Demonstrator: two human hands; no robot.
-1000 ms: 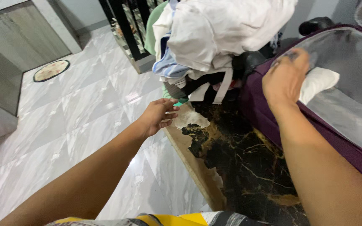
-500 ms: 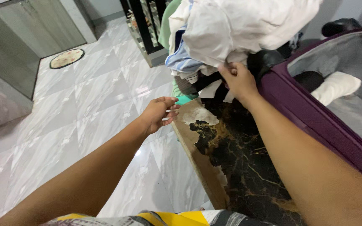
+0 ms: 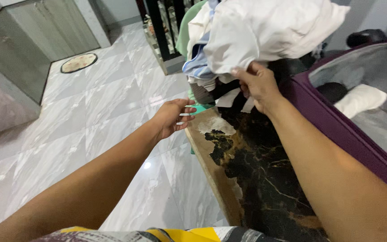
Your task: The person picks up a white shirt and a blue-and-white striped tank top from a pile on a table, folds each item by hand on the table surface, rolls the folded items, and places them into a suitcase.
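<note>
At top centre of the frame our right hand point(image 3: 258, 85) fingers pinch the white garment point(image 3: 269, 31) on the clothes pile point(image 3: 211, 67); our left hand point(image 3: 172, 117), fingers loosely spread, hovers near the black marble tabletop point(image 3: 256, 170)

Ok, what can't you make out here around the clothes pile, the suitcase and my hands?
Head view only:
- Clothes pile: its top is cut off by the upper edge.
- Right hand: fingertips are tucked under the white cloth, so its grip cannot be told.
- Suitcase: the right edge cuts it off; its inside is partly hidden by the wall.
- Left hand: palm faces away.
</note>
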